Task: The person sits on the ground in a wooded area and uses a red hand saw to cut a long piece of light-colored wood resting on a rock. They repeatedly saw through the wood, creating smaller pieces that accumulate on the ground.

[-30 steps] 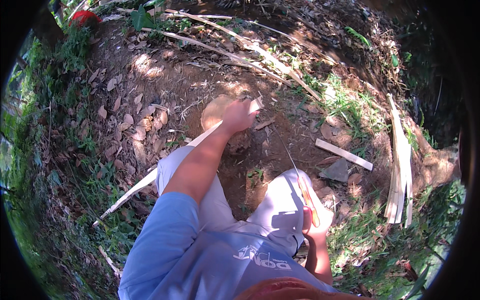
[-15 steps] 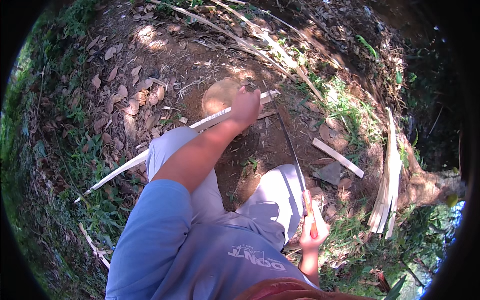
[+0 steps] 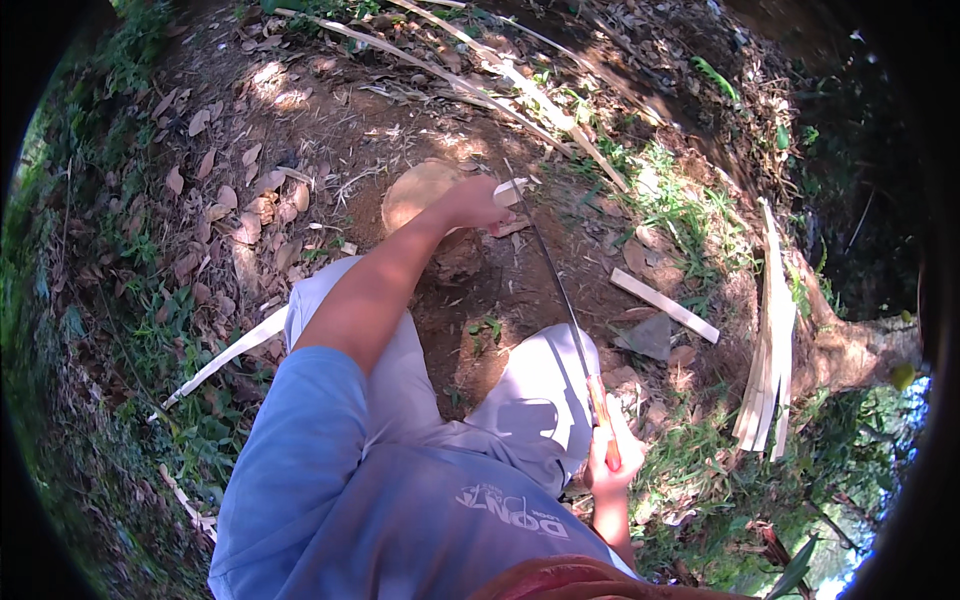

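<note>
My left hand (image 3: 474,203) is closed around a pale wooden strip (image 3: 228,358) beside a round stump (image 3: 412,192). The strip's far end sticks out past my fingers; its long tail reaches the lower left beyond my knee, while my forearm hides the middle. In my right hand (image 3: 617,462) is the reddish-orange handle of a long machete (image 3: 558,285). Its narrow dark blade slants up and leftward, crossing the strip's far end just right of my left fingers. From this angle I cannot tell how deeply the edge touches the wood.
A short pale stick (image 3: 665,305) and a grey stone (image 3: 650,338) lie on the right. Farther right rests a bundle of pale strips (image 3: 768,345) by a tree root. Long strips (image 3: 540,100) cross the ground at the back. Dry leaves (image 3: 245,228) litter the left.
My left forearm and the held strip have shifted, so the forearm now covers the strip's middle. The view has moved slightly; the machete still crosses the strip's far end.
</note>
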Motion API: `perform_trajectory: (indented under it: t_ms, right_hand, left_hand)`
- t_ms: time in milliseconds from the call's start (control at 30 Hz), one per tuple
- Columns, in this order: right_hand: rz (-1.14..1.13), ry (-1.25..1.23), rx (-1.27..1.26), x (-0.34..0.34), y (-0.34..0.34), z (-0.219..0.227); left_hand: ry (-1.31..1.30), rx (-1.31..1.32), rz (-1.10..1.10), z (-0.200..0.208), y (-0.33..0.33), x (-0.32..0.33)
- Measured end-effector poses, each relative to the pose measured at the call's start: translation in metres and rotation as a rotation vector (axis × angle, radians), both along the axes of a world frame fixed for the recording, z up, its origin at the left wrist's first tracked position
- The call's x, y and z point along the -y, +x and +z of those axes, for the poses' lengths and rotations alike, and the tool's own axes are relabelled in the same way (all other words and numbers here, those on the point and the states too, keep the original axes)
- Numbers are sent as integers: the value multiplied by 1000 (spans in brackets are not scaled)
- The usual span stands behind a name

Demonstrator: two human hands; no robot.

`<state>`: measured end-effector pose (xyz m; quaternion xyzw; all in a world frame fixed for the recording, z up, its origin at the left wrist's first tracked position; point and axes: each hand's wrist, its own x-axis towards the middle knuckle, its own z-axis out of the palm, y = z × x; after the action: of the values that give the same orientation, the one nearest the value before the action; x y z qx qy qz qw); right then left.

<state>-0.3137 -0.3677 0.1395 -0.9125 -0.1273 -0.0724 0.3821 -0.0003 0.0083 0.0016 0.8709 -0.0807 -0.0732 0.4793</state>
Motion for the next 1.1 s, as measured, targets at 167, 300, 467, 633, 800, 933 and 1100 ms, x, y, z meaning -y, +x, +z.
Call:
perform_trajectory:
  t_ms: [167, 300, 467, 633, 800, 933, 1100]
  right_hand:
    - [65, 58, 138, -4, 12, -24]
    - [52, 48, 89, -11, 14, -16]
    - [45, 45, 53, -12, 14, -17]
    - [36, 55, 31, -17, 18, -17]
    - [21, 67, 8, -23, 23, -12]
    - [-25, 71, -7, -30, 30, -3]
    - [98, 31, -61, -6, 31, -14]
  left_hand:
    - [163, -33, -5, 12, 2, 1]
    - [168, 66, 51, 0, 2, 1]
    - [199, 89, 61, -4, 1, 3]
    - [247, 31, 15, 7, 2, 2]
    - [258, 79, 56, 1, 3, 2]
    - [271, 92, 71, -1, 5, 0]
    - [225, 100, 87, -1, 2, 2]
